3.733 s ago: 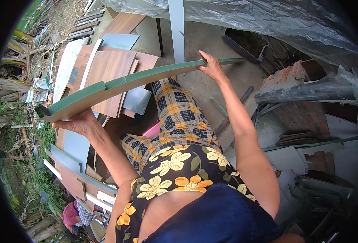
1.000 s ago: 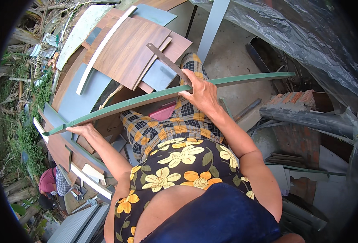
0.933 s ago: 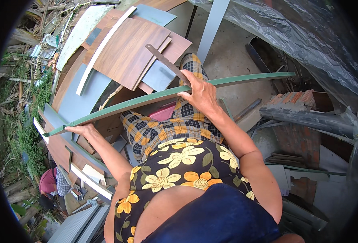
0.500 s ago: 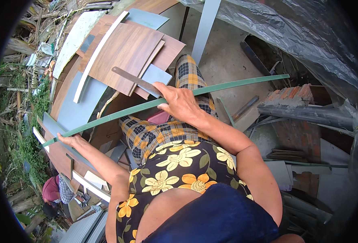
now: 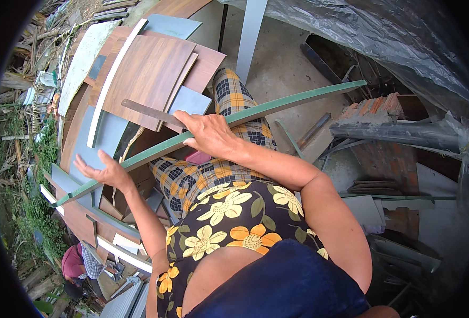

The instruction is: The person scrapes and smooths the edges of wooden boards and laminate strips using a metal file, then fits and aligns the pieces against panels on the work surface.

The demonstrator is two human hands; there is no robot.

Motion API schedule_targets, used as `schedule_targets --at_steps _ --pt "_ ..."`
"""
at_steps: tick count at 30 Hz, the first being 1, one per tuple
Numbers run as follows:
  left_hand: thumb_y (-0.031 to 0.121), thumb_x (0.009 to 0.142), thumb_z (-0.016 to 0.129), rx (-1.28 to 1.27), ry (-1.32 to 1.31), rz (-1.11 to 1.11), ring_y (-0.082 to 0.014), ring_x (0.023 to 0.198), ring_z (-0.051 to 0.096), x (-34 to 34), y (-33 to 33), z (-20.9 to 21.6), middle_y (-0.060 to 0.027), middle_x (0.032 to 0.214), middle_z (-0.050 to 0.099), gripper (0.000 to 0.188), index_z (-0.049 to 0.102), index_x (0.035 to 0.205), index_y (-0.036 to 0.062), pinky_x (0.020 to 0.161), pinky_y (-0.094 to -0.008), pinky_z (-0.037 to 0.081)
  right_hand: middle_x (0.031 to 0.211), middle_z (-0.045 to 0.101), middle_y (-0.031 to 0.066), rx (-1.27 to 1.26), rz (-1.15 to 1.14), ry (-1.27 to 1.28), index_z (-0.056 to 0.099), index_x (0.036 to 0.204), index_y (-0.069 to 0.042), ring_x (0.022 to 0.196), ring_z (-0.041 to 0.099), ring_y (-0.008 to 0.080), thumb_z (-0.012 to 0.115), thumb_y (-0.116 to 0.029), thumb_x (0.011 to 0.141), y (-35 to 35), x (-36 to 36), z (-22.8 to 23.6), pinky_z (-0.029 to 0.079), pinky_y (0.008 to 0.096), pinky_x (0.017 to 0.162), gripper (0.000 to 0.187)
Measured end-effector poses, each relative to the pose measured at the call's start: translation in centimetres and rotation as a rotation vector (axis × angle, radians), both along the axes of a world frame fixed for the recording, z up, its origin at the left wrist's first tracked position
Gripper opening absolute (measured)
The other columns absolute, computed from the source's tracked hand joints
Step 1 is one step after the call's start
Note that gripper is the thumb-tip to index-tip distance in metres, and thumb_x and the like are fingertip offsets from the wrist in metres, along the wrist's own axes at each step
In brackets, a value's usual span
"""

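Observation:
A long, narrow green strip of board (image 5: 298, 98) slants across in front of me, over my lap. My right hand (image 5: 208, 132) is closed round a rusty flat blade (image 5: 149, 111) with a rounded end that sticks out to the left; the part inside the fist is hidden. That same hand lies across the middle of the strip, its thumb against the edge. Beside the strip's left part, my left hand (image 5: 104, 172) has its fingers spread and holds nothing; whether its palm touches the strip I cannot tell.
Wood-grain panels (image 5: 144, 69), grey-blue boards (image 5: 102, 140) and a white-edged strip (image 5: 118, 79) are piled to the far left. A broken brick block (image 5: 369, 111) and a dark pipe (image 5: 399, 135) stand right, under plastic sheeting (image 5: 383, 37). Another person (image 5: 78, 262) bends at lower left.
My left hand has let go of the strip's left end and moved right along it, fingers now spread. My right hand, still on the blade, has shifted slightly left in view.

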State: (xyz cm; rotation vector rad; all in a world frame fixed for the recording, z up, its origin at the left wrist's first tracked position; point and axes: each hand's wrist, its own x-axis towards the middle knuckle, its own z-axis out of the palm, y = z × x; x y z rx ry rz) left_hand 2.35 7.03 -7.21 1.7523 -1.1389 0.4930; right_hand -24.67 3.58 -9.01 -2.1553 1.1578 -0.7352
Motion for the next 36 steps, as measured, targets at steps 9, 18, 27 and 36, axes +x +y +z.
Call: schedule_targets --at_steps 9,18,27,36 --pt "0.016 0.086 0.069 0.737 0.096 -0.641 -0.0253 0.081 0.068 -9.5 -1.3 -0.4 -0.0102 0.101 0.071 0.071 0.034 0.147 0.0084 0.075 -0.0370 0.054 0.094 0.065 0.0200 0.069 -0.069 -0.005 0.044 0.129 -0.001 0.082 0.067 0.0367 0.082 -0.021 0.070 -0.3 0.0 0.3 0.054 0.0438 0.066 0.074" --pt "0.039 0.076 0.078 0.777 -0.220 -0.771 -0.0307 0.077 0.067 -8.7 -0.9 -0.1 -0.0113 0.090 0.071 0.079 0.044 0.140 0.0089 0.072 -0.0413 0.050 0.095 0.059 0.0171 0.000 -0.229 -0.100 0.053 0.131 0.000 0.075 0.062 0.0337 0.064 -0.015 0.090 2.7 -7.6 2.3 0.049 0.0411 0.068 0.045" --pt "0.039 0.074 0.079 1.038 -0.265 -0.745 -0.0356 0.071 0.065 -9.2 -1.1 1.1 -0.0181 0.072 0.066 0.035 0.072 0.086 0.0067 0.070 -0.0428 0.050 0.098 0.068 0.0215 0.238 -0.390 0.086 0.060 0.127 -0.001 0.084 0.066 0.0351 0.059 -0.019 0.095 7.9 -16.8 1.0 0.051 0.0405 0.076 0.037" --pt "0.036 0.074 0.079 0.955 -0.279 -0.778 -0.0353 0.067 0.060 -9.1 -0.7 0.8 -0.0166 0.066 0.062 0.033 0.070 0.081 0.0054 0.071 -0.0430 0.047 0.112 0.064 0.0257 0.030 -1.037 0.280 0.064 0.121 -0.002 0.110 0.060 0.0415 0.055 -0.027 0.096 4.3 -36.1 -3.1 0.049 0.0422 0.089 0.036"
